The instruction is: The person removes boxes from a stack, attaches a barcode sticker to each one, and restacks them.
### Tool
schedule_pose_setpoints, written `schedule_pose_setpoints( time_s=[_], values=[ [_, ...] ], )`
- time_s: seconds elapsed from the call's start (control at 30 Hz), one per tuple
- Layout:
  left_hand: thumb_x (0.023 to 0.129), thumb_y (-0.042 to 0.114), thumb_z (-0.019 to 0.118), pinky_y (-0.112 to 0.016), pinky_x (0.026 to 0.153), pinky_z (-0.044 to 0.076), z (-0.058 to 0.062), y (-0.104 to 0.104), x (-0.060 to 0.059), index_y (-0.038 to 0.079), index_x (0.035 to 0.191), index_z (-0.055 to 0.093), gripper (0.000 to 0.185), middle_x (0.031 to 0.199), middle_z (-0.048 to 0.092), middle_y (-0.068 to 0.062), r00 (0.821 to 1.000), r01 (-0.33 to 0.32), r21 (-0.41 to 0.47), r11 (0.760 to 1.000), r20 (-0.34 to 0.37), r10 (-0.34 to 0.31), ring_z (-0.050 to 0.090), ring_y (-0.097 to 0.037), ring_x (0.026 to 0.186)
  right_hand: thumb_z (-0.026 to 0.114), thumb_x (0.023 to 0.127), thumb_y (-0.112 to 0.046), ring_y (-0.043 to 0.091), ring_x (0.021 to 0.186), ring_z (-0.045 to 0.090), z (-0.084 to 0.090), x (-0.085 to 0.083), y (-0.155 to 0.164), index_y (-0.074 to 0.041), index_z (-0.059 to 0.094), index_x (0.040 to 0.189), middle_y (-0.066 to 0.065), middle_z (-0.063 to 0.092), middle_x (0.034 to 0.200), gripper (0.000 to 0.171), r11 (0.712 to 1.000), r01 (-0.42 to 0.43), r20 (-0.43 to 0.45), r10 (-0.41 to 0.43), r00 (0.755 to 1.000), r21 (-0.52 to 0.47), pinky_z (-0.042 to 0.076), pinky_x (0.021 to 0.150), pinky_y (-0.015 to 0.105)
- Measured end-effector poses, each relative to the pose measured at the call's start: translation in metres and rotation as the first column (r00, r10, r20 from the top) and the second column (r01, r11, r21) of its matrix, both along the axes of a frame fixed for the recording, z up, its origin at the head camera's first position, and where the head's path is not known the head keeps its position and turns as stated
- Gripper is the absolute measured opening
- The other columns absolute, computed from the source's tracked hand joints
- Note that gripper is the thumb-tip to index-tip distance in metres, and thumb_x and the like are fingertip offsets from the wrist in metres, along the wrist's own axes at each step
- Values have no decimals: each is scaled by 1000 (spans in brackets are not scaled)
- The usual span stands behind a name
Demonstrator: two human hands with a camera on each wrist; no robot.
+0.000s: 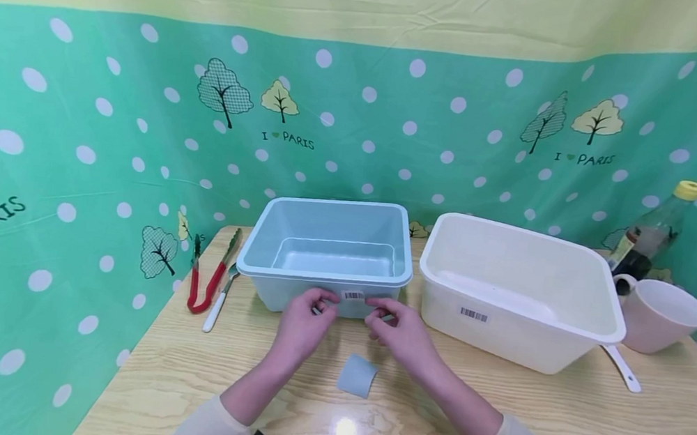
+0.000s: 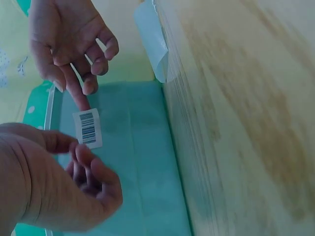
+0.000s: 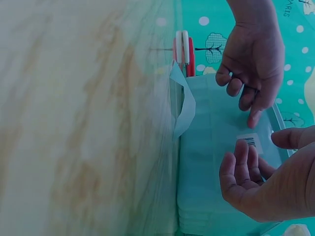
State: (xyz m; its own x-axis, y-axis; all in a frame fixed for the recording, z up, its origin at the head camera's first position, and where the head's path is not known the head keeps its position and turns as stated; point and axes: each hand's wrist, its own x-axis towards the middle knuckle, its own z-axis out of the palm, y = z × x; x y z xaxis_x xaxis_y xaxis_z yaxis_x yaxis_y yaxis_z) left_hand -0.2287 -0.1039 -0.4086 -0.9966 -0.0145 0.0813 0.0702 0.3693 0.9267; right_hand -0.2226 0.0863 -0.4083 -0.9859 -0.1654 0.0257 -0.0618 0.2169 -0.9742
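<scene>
A white barcode label [image 1: 353, 295] sits on the front wall of a light blue plastic bin [image 1: 324, 276]. My left hand [image 1: 307, 318] is at the label's left edge, its index fingertip touching there and the other fingers loosely bent. At the opposite edge, my right hand [image 1: 401, 327] touches the label with its index finger [image 2: 76, 88], the rest of its fingers relaxed. Neither hand grips anything. On the table in front of the bin lies a small curled light blue slip [image 1: 358, 376], also visible in the right wrist view.
A white bin [image 1: 520, 332] with its own barcode stands to the right. Beyond it are a pink mug [image 1: 660, 317], a yellow-capped bottle [image 1: 652, 229] and a white handle [image 1: 622, 370]. Red tongs [image 1: 209, 288] and a white-handled utensil [image 1: 218, 306] lie left.
</scene>
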Motion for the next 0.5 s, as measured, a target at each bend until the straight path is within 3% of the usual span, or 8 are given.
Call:
schedule_pose_setpoints(
  time_s=[0.17, 0.4, 0.5],
  values=[
    [92, 7, 67, -18, 44, 32, -3, 2, 0, 8, 121, 70, 29, 81, 56, 0, 994, 105, -6, 994, 5, -105, 40, -10, 55, 67, 92, -8, 26, 80, 65, 1, -1, 1, 1, 62, 132, 8, 63, 96, 41, 1000, 13, 3, -13, 1000, 0, 58, 77, 46],
    [92, 7, 67, -20, 45, 32, -4, 1, 0, 6, 122, 69, 30, 80, 55, -1, 993, 115, -5, 993, -3, -115, 40, -10, 56, 66, 91, -8, 25, 77, 65, 0, 0, 2, 4, 61, 132, 10, 62, 94, 43, 998, 43, 4, -43, 999, 48, 58, 73, 45],
    [92, 8, 67, -20, 45, 33, -4, 2, 0, 7, 122, 69, 30, 80, 56, 0, 993, 114, -11, 993, 0, -114, 41, -10, 56, 66, 92, -8, 25, 77, 66, 0, 0, 3, 3, 61, 131, 12, 64, 94, 41, 999, 14, 11, -14, 1000, 46, 58, 73, 44]
  ],
)
